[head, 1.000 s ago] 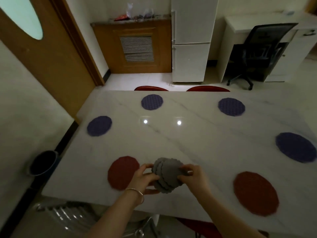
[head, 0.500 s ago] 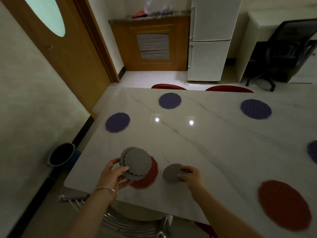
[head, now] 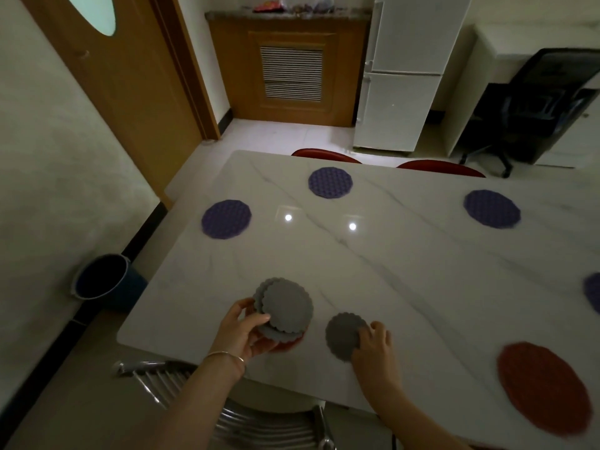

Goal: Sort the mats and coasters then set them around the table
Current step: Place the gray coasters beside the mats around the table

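Observation:
My left hand (head: 243, 332) grips a fanned stack of grey scalloped coasters (head: 285, 307) just above a red mat (head: 292, 343), which it mostly hides. One grey coaster (head: 344, 334) lies flat on the marble table (head: 373, 264), and the fingers of my right hand (head: 373, 347) rest on its right edge. Purple mats lie at the left (head: 226, 218), far middle (head: 330, 182), far right (head: 492, 208) and right edge (head: 592, 292). A second red mat (head: 543, 386) sits near right.
A metal chair back (head: 259, 423) stands under the near table edge. Two red chairs (head: 326, 155) are tucked in at the far side. A dark bucket (head: 104, 276) sits on the floor at left. A fridge (head: 402, 73) and an office chair (head: 532, 105) stand behind.
The stack was held in both hands a second ago. My left hand carried it left over the red mat, while my right hand laid one coaster flat on the table.

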`<state>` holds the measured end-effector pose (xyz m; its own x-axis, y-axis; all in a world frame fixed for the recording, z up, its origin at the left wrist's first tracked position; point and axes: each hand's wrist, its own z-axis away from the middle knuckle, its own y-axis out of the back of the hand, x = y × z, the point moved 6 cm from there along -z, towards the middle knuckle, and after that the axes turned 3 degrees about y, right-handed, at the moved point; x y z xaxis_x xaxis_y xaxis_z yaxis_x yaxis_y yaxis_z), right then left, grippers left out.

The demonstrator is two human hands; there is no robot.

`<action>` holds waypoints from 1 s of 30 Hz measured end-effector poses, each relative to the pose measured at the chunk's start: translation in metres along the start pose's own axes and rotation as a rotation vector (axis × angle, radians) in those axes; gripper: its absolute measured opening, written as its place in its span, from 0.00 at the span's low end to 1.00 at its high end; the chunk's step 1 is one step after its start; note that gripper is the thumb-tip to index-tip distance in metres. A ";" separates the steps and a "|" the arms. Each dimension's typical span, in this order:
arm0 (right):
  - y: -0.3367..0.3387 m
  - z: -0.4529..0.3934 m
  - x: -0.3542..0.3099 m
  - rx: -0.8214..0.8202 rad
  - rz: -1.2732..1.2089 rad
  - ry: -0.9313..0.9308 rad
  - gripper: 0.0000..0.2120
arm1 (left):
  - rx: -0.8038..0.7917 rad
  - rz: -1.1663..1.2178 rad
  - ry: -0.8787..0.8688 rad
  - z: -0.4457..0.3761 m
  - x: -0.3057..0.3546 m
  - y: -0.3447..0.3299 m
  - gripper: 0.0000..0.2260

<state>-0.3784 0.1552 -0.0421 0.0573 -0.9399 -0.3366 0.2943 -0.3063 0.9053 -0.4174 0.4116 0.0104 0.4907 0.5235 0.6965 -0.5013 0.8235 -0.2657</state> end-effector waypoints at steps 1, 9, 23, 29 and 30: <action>-0.002 0.002 -0.001 -0.023 0.053 0.036 0.20 | -0.017 0.005 -0.001 0.000 -0.001 -0.005 0.14; 0.027 0.025 0.011 0.101 -0.161 0.033 0.22 | -0.135 -0.069 0.036 -0.001 -0.016 -0.057 0.15; 0.164 0.067 0.154 0.412 -0.455 0.195 0.38 | -0.400 -0.292 0.104 0.044 -0.107 -0.272 0.15; 0.181 0.088 0.267 0.404 -0.407 0.062 0.39 | -0.428 -0.372 0.153 0.068 -0.170 -0.369 0.15; 0.185 0.090 0.283 0.409 -0.419 0.050 0.37 | -0.441 -0.385 0.153 0.070 -0.180 -0.385 0.14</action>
<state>-0.3938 -0.1813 0.0534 0.0637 -0.7206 -0.6905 -0.0898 -0.6932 0.7151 -0.3630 -0.0147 0.0341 0.6915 0.1684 0.7025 0.0592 0.9560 -0.2874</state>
